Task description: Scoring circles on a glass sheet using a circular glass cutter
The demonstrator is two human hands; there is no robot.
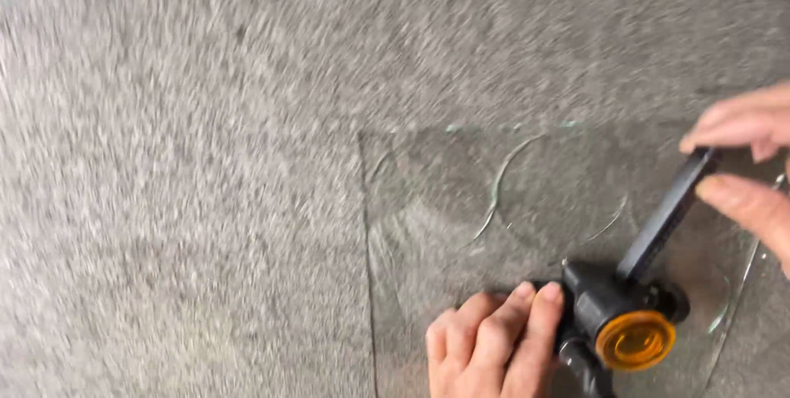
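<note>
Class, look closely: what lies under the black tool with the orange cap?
Under the tool lies a clear glass sheet with curved score lines, resting on grey carpet. The left hand steadies its base; the right hand grips its arm. The glass directly beneath the base is hidden.

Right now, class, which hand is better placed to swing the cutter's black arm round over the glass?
The right hand: its fingers pinch the far end of the black arm. The left hand presses beside the orange-capped base on the glass sheet.
</note>
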